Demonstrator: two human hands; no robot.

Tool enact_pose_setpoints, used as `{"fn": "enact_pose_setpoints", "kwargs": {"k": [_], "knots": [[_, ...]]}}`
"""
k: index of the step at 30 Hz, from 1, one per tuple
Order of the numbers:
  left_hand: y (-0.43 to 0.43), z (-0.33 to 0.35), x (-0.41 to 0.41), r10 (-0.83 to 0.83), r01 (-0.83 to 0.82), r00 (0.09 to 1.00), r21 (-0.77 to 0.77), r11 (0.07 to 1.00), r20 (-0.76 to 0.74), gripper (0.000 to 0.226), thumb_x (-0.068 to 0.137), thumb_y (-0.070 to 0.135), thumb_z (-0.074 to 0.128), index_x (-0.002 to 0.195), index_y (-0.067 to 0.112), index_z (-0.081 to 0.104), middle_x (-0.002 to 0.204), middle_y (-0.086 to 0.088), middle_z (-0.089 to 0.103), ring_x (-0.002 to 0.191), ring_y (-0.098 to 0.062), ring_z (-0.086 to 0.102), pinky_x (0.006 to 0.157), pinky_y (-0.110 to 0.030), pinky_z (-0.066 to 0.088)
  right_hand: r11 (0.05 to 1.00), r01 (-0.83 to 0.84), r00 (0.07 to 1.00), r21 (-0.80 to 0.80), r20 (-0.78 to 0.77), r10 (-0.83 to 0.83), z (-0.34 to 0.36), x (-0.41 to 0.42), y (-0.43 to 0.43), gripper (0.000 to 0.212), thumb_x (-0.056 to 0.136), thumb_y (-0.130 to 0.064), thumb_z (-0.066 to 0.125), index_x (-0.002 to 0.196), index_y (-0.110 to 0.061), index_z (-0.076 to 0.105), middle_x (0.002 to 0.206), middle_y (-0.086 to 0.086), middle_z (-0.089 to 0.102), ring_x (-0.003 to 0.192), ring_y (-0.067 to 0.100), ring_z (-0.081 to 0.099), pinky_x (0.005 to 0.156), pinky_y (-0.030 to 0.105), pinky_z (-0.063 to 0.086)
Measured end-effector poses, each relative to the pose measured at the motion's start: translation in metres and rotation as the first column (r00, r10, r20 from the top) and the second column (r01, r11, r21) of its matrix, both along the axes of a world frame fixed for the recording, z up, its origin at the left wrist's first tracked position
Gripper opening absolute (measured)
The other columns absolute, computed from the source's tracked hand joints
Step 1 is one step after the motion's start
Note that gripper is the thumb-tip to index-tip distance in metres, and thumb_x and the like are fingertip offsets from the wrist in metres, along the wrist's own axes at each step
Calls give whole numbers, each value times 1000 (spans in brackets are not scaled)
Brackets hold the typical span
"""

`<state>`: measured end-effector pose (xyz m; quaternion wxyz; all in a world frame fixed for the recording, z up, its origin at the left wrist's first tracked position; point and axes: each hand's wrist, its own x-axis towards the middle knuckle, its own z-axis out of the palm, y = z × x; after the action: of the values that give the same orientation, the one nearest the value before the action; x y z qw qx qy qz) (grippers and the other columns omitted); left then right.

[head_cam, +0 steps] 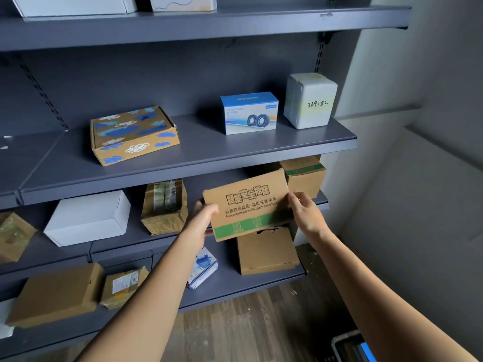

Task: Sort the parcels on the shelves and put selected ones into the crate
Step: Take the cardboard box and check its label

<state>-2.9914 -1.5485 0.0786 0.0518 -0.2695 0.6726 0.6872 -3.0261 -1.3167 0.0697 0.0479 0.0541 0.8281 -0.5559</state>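
Head view: gripping the left end of a green-banded cardboard parcel (pixel 248 205) with the left hand (pixel 202 220), thumb on the printed face and fingers mostly hidden behind, pinching its right edge with the right hand (pixel 305 212), in the air before the grey shelving (pixel 183 163). Covering part of a plain brown box (pixel 266 252) below and a carton (pixel 305 176) behind. Lower right, cut off by the frame: a dark crate (pixel 349 347).

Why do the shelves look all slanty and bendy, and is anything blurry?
Head view: the wide-angle lens bends the shelves and stretches the arms; soft light leaves faint shadows beside the speaker box and foam box; the carton in the left hand and right hand is sharp enough to read; the crate in the corner is dark and blurry.
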Motion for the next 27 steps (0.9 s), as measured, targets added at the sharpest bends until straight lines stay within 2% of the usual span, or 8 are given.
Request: {"fn": "enact_pose_setpoints", "kwargs": {"k": [3,6,9,15,18,20,23,27], "knots": [[0,-1,2,-2,-1,999,-62,998,-47,26,78,7,53,97,25,56,106,-4,67,100,-23,62,92,-43,50,998,-55,998,-5,-12,55,1,2,-1,38,100,-40,37,133,-24,47,124,5,59,115,25,56,100,48,47],[-1,-3,3,-20,3,993,-148,989,-117,48,78,-4,53,115,27,54,114,-4,65,104,-23,61,95,-44,50,994,-112,994,-12,7,112,-3,1,-2,41,96,-22,38,137,-23,41,125,4,60,115,25,56,100,48,47],[1,0,8,-32,-6,982,-197,980,-187,76,77,-14,51,136,33,39,115,2,60,104,-17,57,88,-33,50,991,-130,991,-35,1,131,-6,2,-5,46,94,-1,45,137,-15,36,125,6,57,121,26,53,102,46,47],[-7,-5,12,-92,11,951,-264,965,-295,77,74,-20,52,124,36,36,124,7,51,115,-11,50,91,-22,44,979,-200,976,-51,-103,194,-11,-3,-9,80,87,6,60,149,-24,18,135,5,48,129,21,44,107,42,45],[-16,-9,12,-119,33,940,-264,964,-319,76,74,-22,51,123,34,36,120,11,51,116,-10,50,89,-17,41,978,-207,968,-37,-151,200,-14,-7,-11,73,83,6,68,136,-24,27,128,1,48,125,17,45,90,21,53],[-21,-12,13,-136,47,932,-260,964,-336,75,74,-23,52,124,31,36,117,12,52,113,-9,52,82,-10,42,979,-202,962,-5,-190,198,-16,-7,-13,74,79,10,70,128,-25,28,124,0,49,122,18,47,78,16,54],[-29,-17,15,-197,112,924,-261,959,-328,76,75,-17,59,127,33,35,116,8,54,96,-5,56,66,-5,45,985,-159,941,71,-291,173,-23,-6,-17,75,74,10,74,126,-22,30,126,4,51,119,19,52,78,19,55],[-38,-28,13,-292,197,906,-306,932,-306,83,75,-14,64,135,35,34,106,13,52,87,-9,56,70,-16,48,972,-88,917,217,-364,164,-28,-1,-30,73,74,8,75,131,-11,34,139,1,47,111,18,54,83,38,55]]}}
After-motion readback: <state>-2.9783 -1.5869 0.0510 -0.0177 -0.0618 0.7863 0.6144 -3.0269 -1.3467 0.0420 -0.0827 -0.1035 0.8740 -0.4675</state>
